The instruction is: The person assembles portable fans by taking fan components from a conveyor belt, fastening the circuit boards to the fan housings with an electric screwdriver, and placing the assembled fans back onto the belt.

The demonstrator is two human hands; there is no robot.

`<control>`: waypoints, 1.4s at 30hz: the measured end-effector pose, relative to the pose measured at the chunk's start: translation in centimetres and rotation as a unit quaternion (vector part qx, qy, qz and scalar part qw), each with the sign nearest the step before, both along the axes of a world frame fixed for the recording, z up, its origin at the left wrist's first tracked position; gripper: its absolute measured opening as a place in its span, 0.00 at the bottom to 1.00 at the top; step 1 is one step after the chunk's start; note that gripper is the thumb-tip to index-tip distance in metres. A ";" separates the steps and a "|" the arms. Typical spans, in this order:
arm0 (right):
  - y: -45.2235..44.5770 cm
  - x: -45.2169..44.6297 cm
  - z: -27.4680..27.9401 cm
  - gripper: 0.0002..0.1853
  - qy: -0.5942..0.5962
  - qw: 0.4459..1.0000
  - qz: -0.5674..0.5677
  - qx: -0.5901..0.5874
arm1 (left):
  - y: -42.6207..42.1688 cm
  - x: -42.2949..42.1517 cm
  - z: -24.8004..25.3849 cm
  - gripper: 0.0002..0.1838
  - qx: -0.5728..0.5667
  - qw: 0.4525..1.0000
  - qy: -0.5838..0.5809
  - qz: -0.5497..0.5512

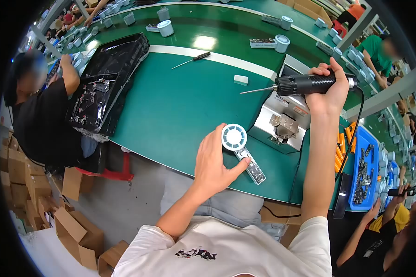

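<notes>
In the head view, my left hand (211, 161) holds a small handheld fan (235, 138) with a round white head. Its handle (255, 171) is opened up, showing circuitry inside, and my thumb lies on it. My right hand (330, 94) is wrapped round a black electric screwdriver (293, 86). The thin bit points left and hangs above the green table, apart from the fan. Just below the screwdriver stands a metal screw feeder (284, 124), partly covered by my right forearm.
A manual screwdriver (201, 57) and a small white block (241, 80) lie on the green mat. A black-lined tray (120, 60) holds small parts at left. Orange battery cells (340, 152) and a blue bin (356, 201) of circuit boards stand at right. Co-workers sit on both sides.
</notes>
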State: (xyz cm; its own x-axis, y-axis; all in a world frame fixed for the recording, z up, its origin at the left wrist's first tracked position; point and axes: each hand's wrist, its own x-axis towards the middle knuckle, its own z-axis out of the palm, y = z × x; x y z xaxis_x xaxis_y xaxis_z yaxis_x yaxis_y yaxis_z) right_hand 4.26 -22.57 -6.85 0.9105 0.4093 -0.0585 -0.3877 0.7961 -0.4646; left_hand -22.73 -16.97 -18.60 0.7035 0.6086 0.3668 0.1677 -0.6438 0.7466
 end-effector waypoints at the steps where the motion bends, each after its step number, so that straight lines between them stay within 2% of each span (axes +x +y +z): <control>1: -0.1 0.0 0.0 0.10 0.001 1.000 0.003 0.001 | 0.1 0.0 0.0 0.48 0.003 1.000 -0.001 -0.001; 6: 0.0 -0.3 0.3 0.11 0.026 1.000 0.001 -0.001 | -0.2 -0.3 0.6 0.47 -0.015 1.000 0.018 0.004; 15: 0.0 -0.2 0.0 0.10 -0.008 1.000 0.011 0.003 | -0.3 -0.1 1.1 0.47 -0.002 1.000 0.027 0.013; 24: 0.1 -0.4 0.1 0.09 -0.005 1.000 0.015 -0.002 | -0.7 0.3 2.0 0.48 -0.121 0.992 0.015 -0.016; 27: 0.0 -0.5 0.2 0.09 0.003 1.000 0.019 -0.001 | -0.9 0.7 2.2 0.48 -0.121 0.992 -0.007 -0.025; 28: 0.0 -0.7 0.3 0.09 0.010 1.000 0.023 -0.002 | -1.0 0.7 2.9 0.42 -0.130 0.991 0.003 -0.021; 31: -0.4 -0.5 0.4 0.10 0.020 0.999 0.028 -0.003 | -0.4 2.4 2.2 0.37 -0.085 0.996 -0.011 -0.001; 35: -0.5 0.0 0.7 0.09 0.016 0.999 0.029 0.009 | -0.2 3.3 2.2 0.29 -0.037 0.998 0.031 0.042; 39: -1.7 0.0 2.0 0.09 0.061 0.997 0.039 0.033 | 4.1 3.5 4.5 0.27 -0.040 0.999 -0.001 -0.034; 40: -2.1 0.0 2.6 0.09 0.048 0.997 0.031 0.043 | 5.2 3.8 6.0 0.27 -0.008 1.000 0.007 -0.025; 41: -2.7 -0.1 3.2 0.09 0.038 0.998 0.023 0.051 | 6.2 4.4 7.5 0.30 0.110 0.994 -0.014 -0.016; 42: -3.3 -0.3 3.9 0.09 0.017 0.998 -0.001 0.060 | 7.0 4.9 8.8 0.34 0.151 0.988 0.005 0.002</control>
